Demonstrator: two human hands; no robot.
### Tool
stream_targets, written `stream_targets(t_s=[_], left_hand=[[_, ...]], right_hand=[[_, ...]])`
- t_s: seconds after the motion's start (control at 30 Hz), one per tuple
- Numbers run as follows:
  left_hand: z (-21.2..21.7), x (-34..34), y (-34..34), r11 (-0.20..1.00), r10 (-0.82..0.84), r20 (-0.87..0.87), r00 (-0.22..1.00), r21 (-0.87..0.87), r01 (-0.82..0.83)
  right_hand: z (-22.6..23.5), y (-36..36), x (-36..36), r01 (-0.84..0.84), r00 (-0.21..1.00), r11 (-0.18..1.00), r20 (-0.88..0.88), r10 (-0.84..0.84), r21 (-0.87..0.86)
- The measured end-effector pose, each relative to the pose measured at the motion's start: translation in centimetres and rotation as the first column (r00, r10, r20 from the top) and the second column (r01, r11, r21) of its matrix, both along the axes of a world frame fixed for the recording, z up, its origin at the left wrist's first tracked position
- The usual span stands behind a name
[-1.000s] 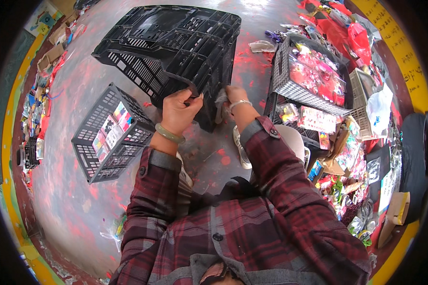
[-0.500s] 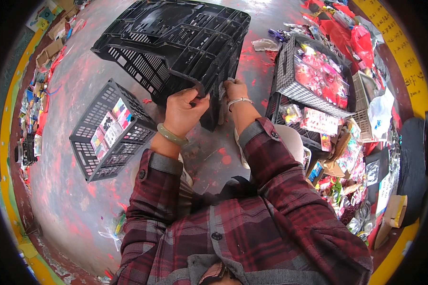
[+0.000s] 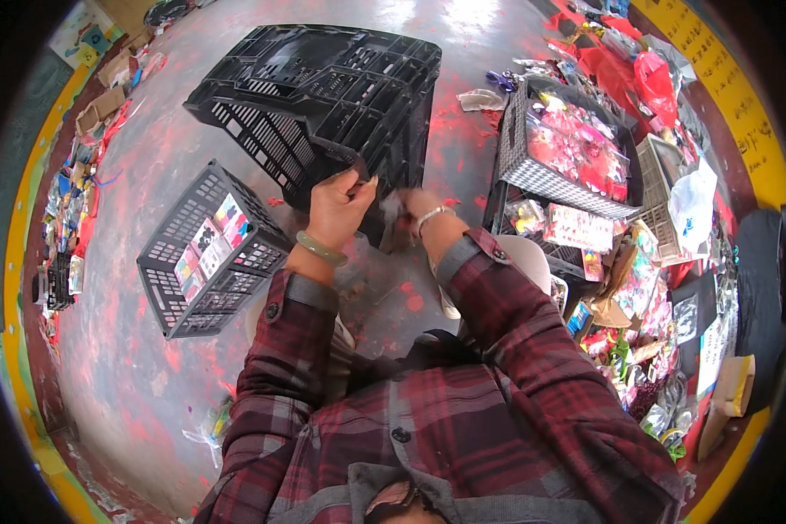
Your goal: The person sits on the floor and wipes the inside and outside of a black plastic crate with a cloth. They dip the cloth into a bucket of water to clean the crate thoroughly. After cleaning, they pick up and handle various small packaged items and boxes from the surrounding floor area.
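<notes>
A large black plastic crate [image 3: 323,96] stands tipped in front of me, its ribbed underside up and its slatted side facing left. The fingers of my left hand [image 3: 339,212] are closed on its near edge. My right hand [image 3: 421,211], smeared by motion, is just beside that near corner. A pale, crumpled, rag-like piece [image 3: 393,210] shows at its fingers, too blurred to name surely. To the left sits a smaller dark grey crate [image 3: 179,301], tilted, with printed picture cards [image 3: 211,247] inside.
On the right, a checked basket [image 3: 576,194] full of packaged red and pink goods rests on another dark crate. Beyond it lie a beige basket [image 3: 659,205], a white plastic bag [image 3: 694,210] and loose packages. Small goods and cardboard [image 3: 100,111] line the left wall.
The large black crate's top has come down and nearer to me in the picture. My right hand has moved down along its near corner; my left hand keeps hold of the edge.
</notes>
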State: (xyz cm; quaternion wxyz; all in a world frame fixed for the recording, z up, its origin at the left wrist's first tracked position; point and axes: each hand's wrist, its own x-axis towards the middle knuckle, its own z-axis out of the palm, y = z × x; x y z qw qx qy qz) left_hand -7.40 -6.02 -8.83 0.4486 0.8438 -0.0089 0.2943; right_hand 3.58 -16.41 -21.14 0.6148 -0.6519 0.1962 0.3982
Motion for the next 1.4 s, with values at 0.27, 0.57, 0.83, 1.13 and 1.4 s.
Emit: stream_targets(t_s=[0.27, 0.57, 0.83, 1.13, 1.4], left_hand=[[-2.1, -1.5, 2.3, 0.985, -0.047, 0.006, 0.999, -0.167, 0.048], [-2.3, -4.3, 7.9, 0.903, 0.281, -0.217, 0.935, -0.270, -0.334], [0.0, -5.0, 10.7, 0.444, 0.126, -0.292, 0.948, -0.838, -0.317], [-9.0, 0.0, 21.2, 0.767, 0.432, -0.302, 0.850, -0.373, -0.522], [-14.8, 2.7, 25.8, 0.629, 0.654, -0.469, 0.594, 0.773, -0.083]], right_hand=[[1.6, -3.1, -6.2, -0.034, 0.658, 0.997, 0.752, -0.034, 0.075], [20.3, 0.5, -10.2, 0.382, -0.327, 0.809, 0.754, 0.570, -0.446], [20.5, 1.1, 0.2, 0.477, -0.155, 0.704, 0.738, 0.657, -0.526], [22.6, -1.6, 14.9, 0.448, -0.128, 0.632, 0.654, 0.745, -0.633], [21.7, -0.8, 14.0, 0.579, -0.098, 0.507, 0.562, 0.821, -0.638]])
